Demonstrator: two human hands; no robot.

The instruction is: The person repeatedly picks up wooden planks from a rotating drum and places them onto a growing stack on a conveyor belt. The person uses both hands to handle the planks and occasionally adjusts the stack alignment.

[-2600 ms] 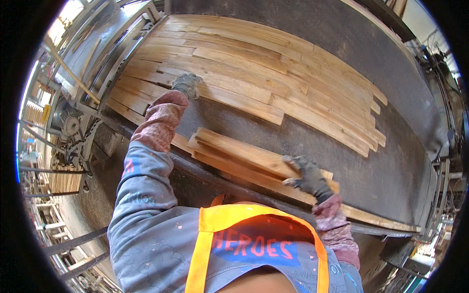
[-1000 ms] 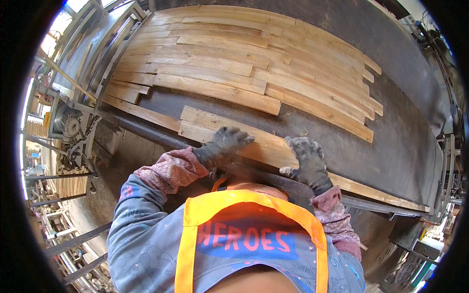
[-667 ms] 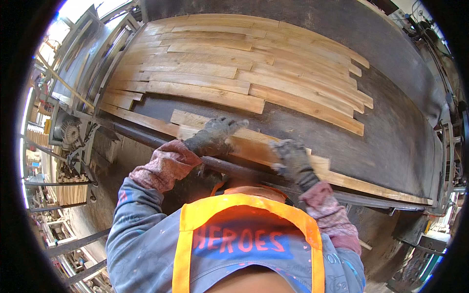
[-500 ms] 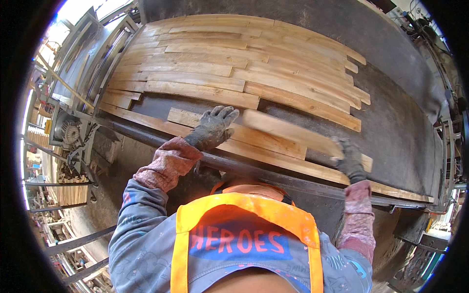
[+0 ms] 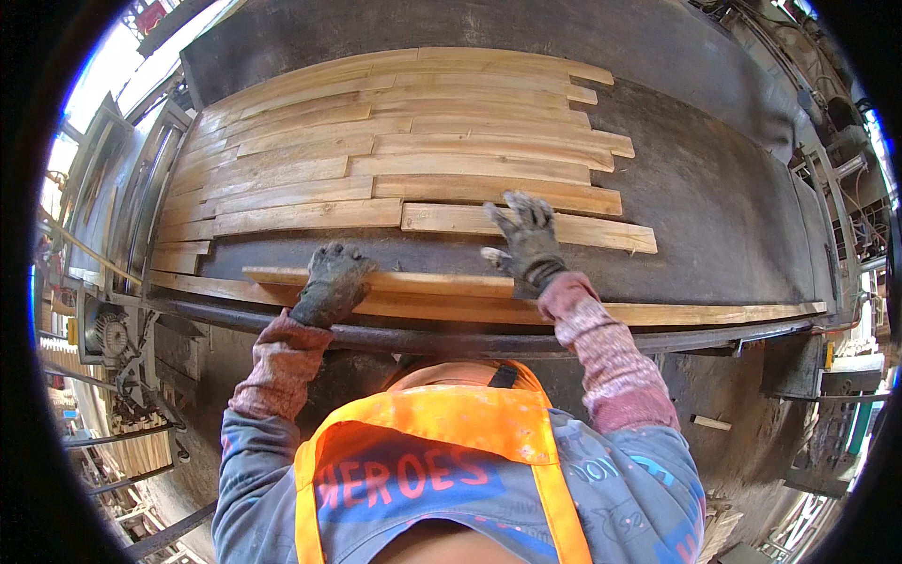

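Observation:
Both my hands wear grey work gloves. My left hand (image 5: 334,280) is closed round a short wooden board (image 5: 442,281) near the table's front edge; the board is tipped up, its narrow edge showing. My right hand (image 5: 531,242) has its fingers spread over another wooden board (image 5: 601,231), which lies flat along the near side of the laid rows. The fingertips appear to rest on it. Behind both hands, rows of pale boards (image 5: 479,169) lie side by side with staggered ends. A long board (image 5: 658,313) runs along the front edge, partly behind the tipped one.
The dark table (image 5: 714,216) shows its bare surface right of the rows. A metal rail (image 5: 451,341) borders its front. At the left stand a metal frame (image 5: 132,226) and a motor (image 5: 111,334). A small wood offcut (image 5: 711,422) lies on the floor at right.
The board that was moving in my right hand now lies against the rows, and that hand has spread its fingers. My left hand has closed on the short board and tipped it up.

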